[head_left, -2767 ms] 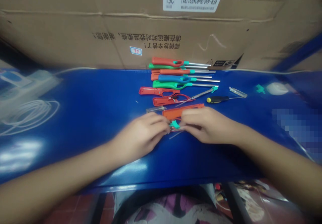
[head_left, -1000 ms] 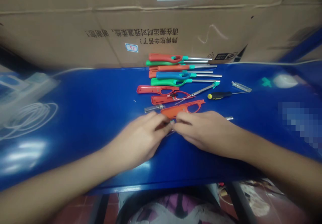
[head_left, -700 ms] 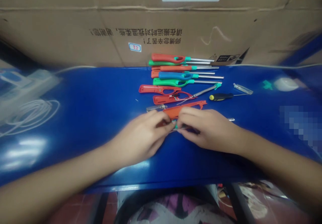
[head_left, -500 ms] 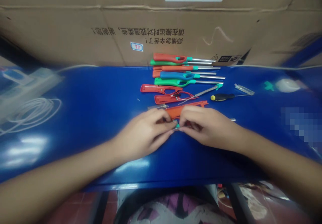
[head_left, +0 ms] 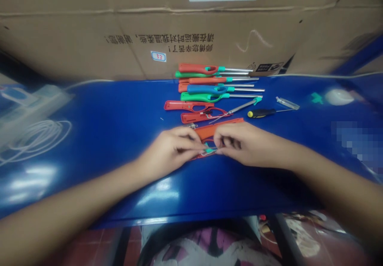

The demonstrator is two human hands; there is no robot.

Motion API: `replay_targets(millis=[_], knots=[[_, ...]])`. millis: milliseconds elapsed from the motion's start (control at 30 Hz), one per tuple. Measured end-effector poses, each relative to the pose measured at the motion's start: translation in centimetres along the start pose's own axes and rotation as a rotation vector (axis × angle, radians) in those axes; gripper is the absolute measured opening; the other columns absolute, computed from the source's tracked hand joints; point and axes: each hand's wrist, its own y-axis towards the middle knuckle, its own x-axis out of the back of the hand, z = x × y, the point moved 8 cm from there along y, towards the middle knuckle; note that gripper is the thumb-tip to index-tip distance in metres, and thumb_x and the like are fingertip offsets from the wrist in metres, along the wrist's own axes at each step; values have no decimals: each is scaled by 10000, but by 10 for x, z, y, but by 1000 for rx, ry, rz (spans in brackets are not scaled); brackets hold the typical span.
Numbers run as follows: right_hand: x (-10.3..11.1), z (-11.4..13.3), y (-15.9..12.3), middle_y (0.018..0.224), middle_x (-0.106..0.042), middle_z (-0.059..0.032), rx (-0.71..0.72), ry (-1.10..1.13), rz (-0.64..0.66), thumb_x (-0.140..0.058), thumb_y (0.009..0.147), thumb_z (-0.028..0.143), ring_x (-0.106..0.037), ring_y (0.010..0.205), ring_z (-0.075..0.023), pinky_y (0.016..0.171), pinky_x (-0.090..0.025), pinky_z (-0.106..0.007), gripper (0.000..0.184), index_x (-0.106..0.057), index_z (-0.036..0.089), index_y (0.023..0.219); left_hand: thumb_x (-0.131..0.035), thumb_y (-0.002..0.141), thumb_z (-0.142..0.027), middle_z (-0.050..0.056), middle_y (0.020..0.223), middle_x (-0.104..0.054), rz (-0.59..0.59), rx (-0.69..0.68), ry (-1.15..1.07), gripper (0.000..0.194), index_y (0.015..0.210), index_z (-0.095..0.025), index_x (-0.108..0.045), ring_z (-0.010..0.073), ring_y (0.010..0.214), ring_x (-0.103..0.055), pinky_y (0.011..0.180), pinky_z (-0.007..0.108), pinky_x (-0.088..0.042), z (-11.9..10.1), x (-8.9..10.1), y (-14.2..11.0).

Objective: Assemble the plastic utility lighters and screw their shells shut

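My left hand (head_left: 170, 148) is closed, its thumb and fingers pinching a small green lighter part (head_left: 209, 150). From the right, my right hand (head_left: 254, 144) is closed too, its fingertips at the other end of that part, where a thin pale wire shows. Under the fingers lies a red lighter shell half (head_left: 199, 156), mostly hidden. Just beyond the hands is an orange shell half (head_left: 229, 125). A small metal-ended piece (head_left: 191, 126) sticks out behind my left fingers.
Several assembled gas lighters (head_left: 203, 89) lie in a row by the cardboard box (head_left: 83, 46). Nearer are red shell halves (head_left: 182, 105), a metal lighter tube (head_left: 243, 105) and a screwdriver (head_left: 261, 113). To the right is a clear fuel tank (head_left: 289, 103); coiled white cable (head_left: 49, 138) lies left.
My fingertips have drawn slightly apart, so more of the green part and wire shows between them. The camera view has shifted a little.
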Motion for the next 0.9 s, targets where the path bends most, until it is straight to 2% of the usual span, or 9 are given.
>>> replay_targets(millis=[300, 533, 700, 900], knots=[[0, -3, 2, 706, -564, 59, -41, 58, 26, -609, 865, 164, -464, 578, -74, 527, -351, -203, 42, -595, 202, 877, -730, 897, -218, 48, 970, -716, -8, -73, 28, 162, 1043, -192, -797, 133, 874, -684, 792, 240, -541, -5, 0, 1], [5, -3, 1, 666, -543, 59, -49, -9, 7, -591, 858, 146, -442, 565, -82, 521, -336, -211, 57, -612, 198, 850, -703, 918, -217, 60, 983, -718, 10, -99, 92, 174, 1065, -182, -788, 149, 882, -679, 790, 263, -542, -7, 0, 3], [4, -2, 0, 696, -552, 51, -24, -17, 3, -576, 861, 115, -447, 584, -86, 542, -343, -212, 87, -609, 195, 859, -694, 925, -223, 61, 995, -721, 10, -108, 102, 169, 1065, -186, -781, 157, 893, -686, 802, 275, -552, -7, 0, 4], [0, 8, -1, 761, -584, 26, 53, -90, -33, -530, 900, 92, -490, 647, -100, 645, -371, -234, 113, -580, 190, 876, -663, 948, -247, 59, 1008, -722, 52, -133, 172, 186, 1091, -191, -768, 161, 905, -692, 822, 269, -555, -9, 0, 3]])
